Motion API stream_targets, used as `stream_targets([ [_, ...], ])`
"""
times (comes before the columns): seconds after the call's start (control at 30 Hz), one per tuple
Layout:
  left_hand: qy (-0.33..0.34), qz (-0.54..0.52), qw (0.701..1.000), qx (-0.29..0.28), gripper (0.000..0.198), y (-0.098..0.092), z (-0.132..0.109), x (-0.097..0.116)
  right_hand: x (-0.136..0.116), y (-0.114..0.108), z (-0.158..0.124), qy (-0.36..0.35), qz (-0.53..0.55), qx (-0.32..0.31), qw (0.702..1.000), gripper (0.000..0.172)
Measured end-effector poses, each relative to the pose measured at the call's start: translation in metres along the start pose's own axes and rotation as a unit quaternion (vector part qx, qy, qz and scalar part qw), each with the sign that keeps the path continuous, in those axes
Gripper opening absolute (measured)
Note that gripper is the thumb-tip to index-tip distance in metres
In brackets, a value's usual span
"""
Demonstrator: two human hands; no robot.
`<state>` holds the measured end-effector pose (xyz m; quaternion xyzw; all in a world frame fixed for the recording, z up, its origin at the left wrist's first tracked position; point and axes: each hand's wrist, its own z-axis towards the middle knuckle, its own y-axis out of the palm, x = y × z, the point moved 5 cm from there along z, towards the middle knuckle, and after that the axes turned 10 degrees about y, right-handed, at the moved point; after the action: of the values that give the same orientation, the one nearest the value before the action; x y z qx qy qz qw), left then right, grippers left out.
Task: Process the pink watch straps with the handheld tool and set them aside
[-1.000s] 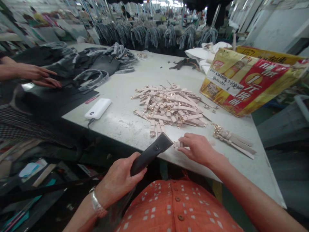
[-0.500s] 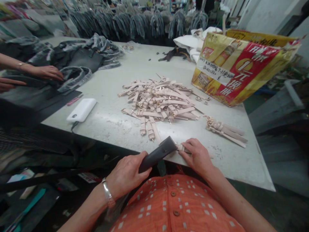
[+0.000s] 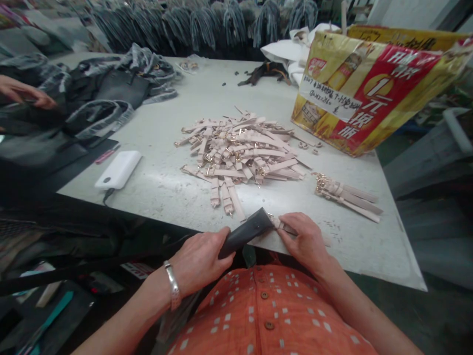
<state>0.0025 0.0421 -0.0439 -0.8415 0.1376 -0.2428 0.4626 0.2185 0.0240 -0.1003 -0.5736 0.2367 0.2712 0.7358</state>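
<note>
My left hand (image 3: 207,251) is wrapped round a dark grey bar-shaped tool (image 3: 247,231); its exact kind does not show. The far end of the tool lies over the table's front edge, against the end of a beige buckle strap (image 3: 278,223). That strap is pinched in my right hand (image 3: 303,241), which partly covers it. Beyond both hands, a heap of beige straps (image 3: 240,148) with gold-coloured buckles lies on the table. To the right of my right hand lies a bundle of similar straps (image 3: 349,195), buckles pointing left.
A white power bank (image 3: 118,170) with a cable lies near the left front edge of the table (image 3: 158,197). A yellow and red carton (image 3: 354,93) stands at the right. Another person's hand (image 3: 31,93) is over dark bags (image 3: 107,81) at the far left.
The view has shifted slightly. My hands keep the tool and strap together with little change. The other person's hand has drawn back to the left.
</note>
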Motion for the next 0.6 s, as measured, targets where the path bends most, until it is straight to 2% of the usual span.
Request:
stream_targets([
  [0.2, 0.006, 0.026, 1.0, 0.005, 0.023, -0.0018, 0.0006, -0.0005, -0.0026, 0.0004, 0.0012, 0.003, -0.059, -0.013, 0.998, 0.019],
  [0.4, -0.002, 0.011, 1.0, 0.008, 0.023, -0.0042, 0.0039, 0.001, -0.0048, 0.0014, 0.0049, 0.006, -0.093, -0.045, 0.995, 0.02],
  [0.6, -0.005, -0.005, 1.0, 0.009, 0.023, -0.0051, 0.0069, 0.0002, -0.0096, 0.0015, 0.0089, -0.017, -0.135, -0.052, 0.989, 0.022],
])
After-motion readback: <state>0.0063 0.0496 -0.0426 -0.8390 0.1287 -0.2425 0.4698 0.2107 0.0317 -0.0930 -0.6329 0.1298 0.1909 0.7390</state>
